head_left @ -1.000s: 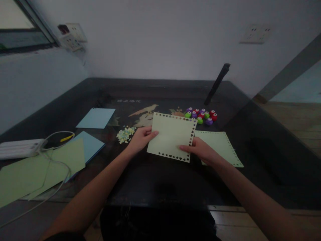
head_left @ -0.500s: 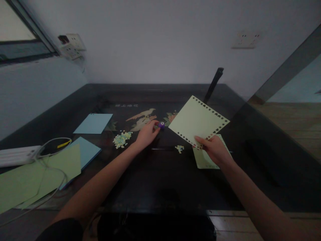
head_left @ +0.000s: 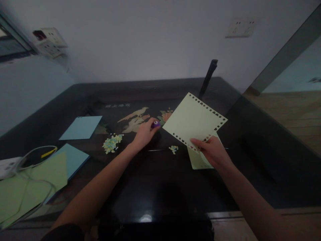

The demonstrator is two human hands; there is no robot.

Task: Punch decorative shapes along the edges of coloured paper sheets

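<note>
Head view: purple punch (head_left: 155,124) at left hand (head_left: 144,135) fingertips, touching.

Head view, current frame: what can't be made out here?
- Purple punch: mostly covered by the left hand; shape and grip unclear.
- Second green sheet: hidden under the right hand and the held punched sheet.
- Table inlay writing: too small and dim.
- White device: cut off by the left edge.

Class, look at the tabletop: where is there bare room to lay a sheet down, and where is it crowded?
Bare room: the dark table near the front edge, between the forearms, and the far strip by the wall. Crowded: the left side with blue sheets, green sheets and cable.
</note>
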